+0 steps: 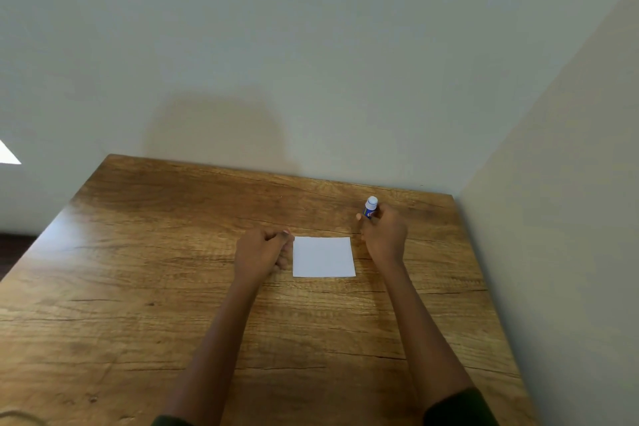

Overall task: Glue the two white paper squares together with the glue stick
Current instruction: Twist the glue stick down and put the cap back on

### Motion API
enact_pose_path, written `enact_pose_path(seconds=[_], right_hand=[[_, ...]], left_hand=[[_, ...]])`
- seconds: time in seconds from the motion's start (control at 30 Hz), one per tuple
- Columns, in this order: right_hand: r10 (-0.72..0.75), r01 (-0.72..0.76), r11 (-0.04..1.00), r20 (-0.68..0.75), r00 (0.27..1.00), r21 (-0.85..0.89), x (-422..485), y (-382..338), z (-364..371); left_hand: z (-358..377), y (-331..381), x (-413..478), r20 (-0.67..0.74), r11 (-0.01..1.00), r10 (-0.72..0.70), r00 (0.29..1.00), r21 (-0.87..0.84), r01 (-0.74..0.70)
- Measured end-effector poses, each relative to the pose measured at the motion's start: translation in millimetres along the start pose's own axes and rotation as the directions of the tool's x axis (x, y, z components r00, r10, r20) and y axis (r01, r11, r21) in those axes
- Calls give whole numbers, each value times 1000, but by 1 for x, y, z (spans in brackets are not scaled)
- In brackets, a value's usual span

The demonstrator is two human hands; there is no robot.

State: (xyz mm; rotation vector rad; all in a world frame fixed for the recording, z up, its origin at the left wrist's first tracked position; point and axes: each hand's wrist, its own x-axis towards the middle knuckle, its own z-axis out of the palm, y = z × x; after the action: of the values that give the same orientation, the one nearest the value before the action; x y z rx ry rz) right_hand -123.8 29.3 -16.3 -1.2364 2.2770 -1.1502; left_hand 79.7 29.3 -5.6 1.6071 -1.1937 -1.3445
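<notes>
A white paper square (323,257) lies flat on the wooden table (173,287), between my two hands; I see only one square outline, so a second sheet may lie under it. My right hand (383,235) holds the glue stick (370,207) upright just beyond the paper's far right corner; it is blue with a white cap on top. My left hand (261,252) rests on the table at the paper's left edge, fingers curled in, with nothing visible in it.
The table stands in a corner, with a pale wall (311,62) behind it and another wall (570,218) along its right edge. Bare wood stretches to the left and toward me.
</notes>
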Motion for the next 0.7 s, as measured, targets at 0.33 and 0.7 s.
enact_pose_path(seconds=[0.33,0.7], right_hand=[[-177,130,979,347,921,155,-24,-20,-26],[-208,-110,894,620,756,434,-40,-30,-45]], left_hand=[[20,17,-11,173,957,225,959,-225,-184],[47,23,-23,344,937,257,903,-319,-145]])
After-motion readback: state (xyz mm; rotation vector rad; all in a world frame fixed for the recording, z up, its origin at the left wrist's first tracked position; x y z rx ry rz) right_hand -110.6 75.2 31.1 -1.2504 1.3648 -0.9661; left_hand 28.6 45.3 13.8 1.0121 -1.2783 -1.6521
